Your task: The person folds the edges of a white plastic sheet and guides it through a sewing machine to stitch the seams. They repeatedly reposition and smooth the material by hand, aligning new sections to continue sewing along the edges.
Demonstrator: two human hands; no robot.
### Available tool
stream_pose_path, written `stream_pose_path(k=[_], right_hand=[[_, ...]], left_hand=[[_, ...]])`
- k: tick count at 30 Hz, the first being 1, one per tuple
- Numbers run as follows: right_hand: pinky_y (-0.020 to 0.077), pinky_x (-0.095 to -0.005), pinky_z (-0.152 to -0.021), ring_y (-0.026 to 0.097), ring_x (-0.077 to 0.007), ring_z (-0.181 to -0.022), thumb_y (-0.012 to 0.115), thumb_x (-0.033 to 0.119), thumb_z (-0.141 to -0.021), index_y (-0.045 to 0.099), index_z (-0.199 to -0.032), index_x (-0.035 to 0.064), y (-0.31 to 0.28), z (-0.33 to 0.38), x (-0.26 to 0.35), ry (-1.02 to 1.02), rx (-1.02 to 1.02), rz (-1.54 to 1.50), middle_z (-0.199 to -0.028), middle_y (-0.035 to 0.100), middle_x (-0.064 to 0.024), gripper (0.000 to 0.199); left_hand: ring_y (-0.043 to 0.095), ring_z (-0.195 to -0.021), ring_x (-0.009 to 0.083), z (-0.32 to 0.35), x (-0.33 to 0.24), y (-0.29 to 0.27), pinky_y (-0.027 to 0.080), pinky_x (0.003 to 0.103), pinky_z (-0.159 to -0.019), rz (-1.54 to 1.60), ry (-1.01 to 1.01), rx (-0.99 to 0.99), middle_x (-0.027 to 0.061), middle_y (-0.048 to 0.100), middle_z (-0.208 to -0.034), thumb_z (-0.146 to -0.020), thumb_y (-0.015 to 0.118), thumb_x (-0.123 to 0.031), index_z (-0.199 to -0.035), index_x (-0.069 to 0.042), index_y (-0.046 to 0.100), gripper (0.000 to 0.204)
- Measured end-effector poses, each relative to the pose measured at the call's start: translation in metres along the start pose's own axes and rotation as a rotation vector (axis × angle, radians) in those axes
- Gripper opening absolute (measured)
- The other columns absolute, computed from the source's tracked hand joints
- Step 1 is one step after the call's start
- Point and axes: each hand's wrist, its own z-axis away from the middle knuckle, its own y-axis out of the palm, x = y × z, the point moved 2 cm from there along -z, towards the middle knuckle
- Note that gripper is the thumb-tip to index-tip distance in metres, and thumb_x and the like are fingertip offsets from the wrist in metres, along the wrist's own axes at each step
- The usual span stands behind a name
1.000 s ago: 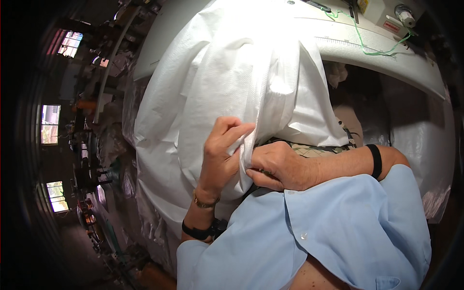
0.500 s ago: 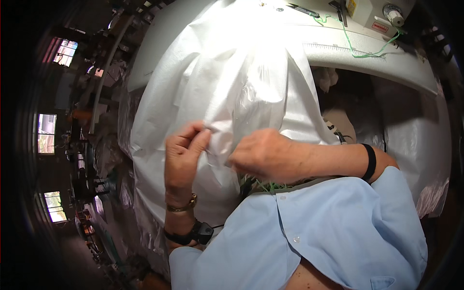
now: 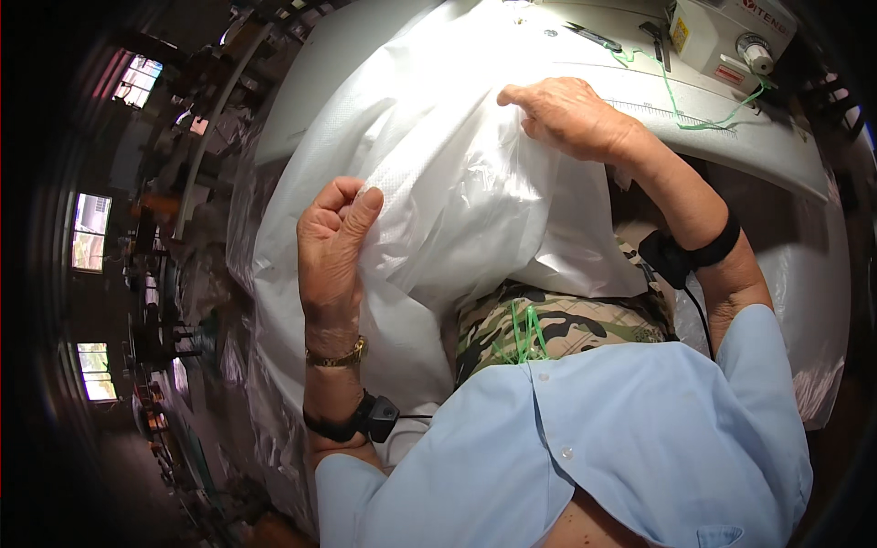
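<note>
White woven plastic fabric [image 3: 329, 173] drapes from the table down over my lap, with thin clear film [image 3: 493, 205] lying in its folds. My left hand [image 3: 331, 242] pinches an edge of the fabric between thumb and curled fingers. Farther up and to the right, my right hand [image 3: 574, 119] grips the same edge near the bright lit spot, thumb and forefinger together. A taut strip of fabric runs between the two hands. The fingertips of the right hand are partly hidden.
A white sewing machine head [image 3: 731, 46] stands at the far right of the white table [image 3: 776, 146]. Thread snips [image 3: 592, 36], a small black tool [image 3: 654, 41] and loose green thread [image 3: 673, 91] lie beside it. Green strands [image 3: 528, 333] rest on my camouflage-clad lap.
My right hand has moved from beside the left up and away along the fabric edge. The left hand has shifted slightly up and left, still pinching. The fabric between them is now stretched.
</note>
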Motion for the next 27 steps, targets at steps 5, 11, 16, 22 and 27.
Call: stream_pose_path(k=[5,11,16,22,27], right_hand=[[0.0509,-0.0354,-0.076,0.064,-0.0235,-0.071,0.054,0.016,-0.091,0.053,-0.126,-0.0008,0.011,0.017,0.0,0.244,-0.155,-0.325,-0.085,0.065,-0.0136,0.039],[0.0423,-0.0203,-0.048,0.063,-0.0096,-0.058,0.062,0.028,-0.095,0.057,-0.119,-0.0033,0.042,0.035,0.012,0.639,-0.105,-1.344,-0.085,0.066,-0.0055,0.04],[0.0392,-0.019,-0.05,0.05,-0.0047,-0.057,0.071,0.024,-0.09,0.068,-0.088,0.0058,0.05,0.047,0.024,0.648,0.016,-1.531,-0.074,0.06,0.0007,0.019],[0.0464,-0.0245,-0.079,0.058,-0.0082,-0.08,0.071,0.019,-0.091,0.069,-0.091,0.0032,0.036,0.083,0.066,0.433,-0.091,-1.678,-0.086,0.066,-0.001,0.016],[0.0474,-0.0273,-0.089,0.061,-0.0111,-0.09,0.068,0.015,-0.093,0.066,-0.095,0.0027,0.028,0.1,0.093,0.301,-0.073,-1.764,-0.094,0.067,-0.0041,0.013]], left_hand=[[0.062,-0.074,0.0049,-0.004,0.003,-0.004,0.052,0.018,-0.069,0.021,0.005,-0.024,0.0025,0.068,-0.086,-0.095,0.066,-0.01,-0.096,0.0,0.064,0.01],[0.063,-0.075,0.0058,-0.007,0.006,-0.005,0.054,0.02,-0.07,0.087,-0.011,-0.002,0.0029,0.068,-0.086,-0.094,0.066,-0.008,-0.096,0.0,0.064,0.008],[0.063,-0.075,0.0063,-0.005,0.01,-0.007,0.053,0.02,-0.07,0.104,-0.049,-0.037,0.0035,0.068,-0.086,-0.095,0.064,-0.007,-0.094,0.0,0.063,0.007],[0.062,-0.074,0.0053,0.001,0.015,-0.003,0.051,0.019,-0.07,0.077,-0.052,-0.015,0.0028,0.068,-0.086,-0.094,0.065,-0.008,-0.094,0.0,0.063,0.008],[0.057,-0.073,0.0024,0.023,0.022,0.019,0.048,0.018,-0.068,-0.096,-0.079,0.026,0.0004,0.066,-0.085,-0.093,0.067,-0.007,-0.094,0.001,0.063,0.009]])
